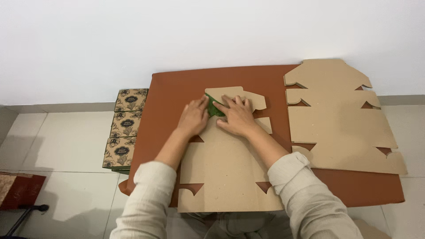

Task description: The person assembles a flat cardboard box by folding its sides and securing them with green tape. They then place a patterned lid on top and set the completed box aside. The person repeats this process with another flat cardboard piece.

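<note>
A person is kneeling at a low brown table [177,88], pressing both hands flat on a die-cut cardboard box blank [226,177] lying at the table's near edge, its long axis running away toward the wall. The left hand [194,117] and right hand [237,116] are lying side by side, fingers spread and open, gripping nothing, pinning down the blank's far flap, whose green underside [215,109] is showing between them. A stack of flat blanks [341,128] is resting at the right edge.
</note>
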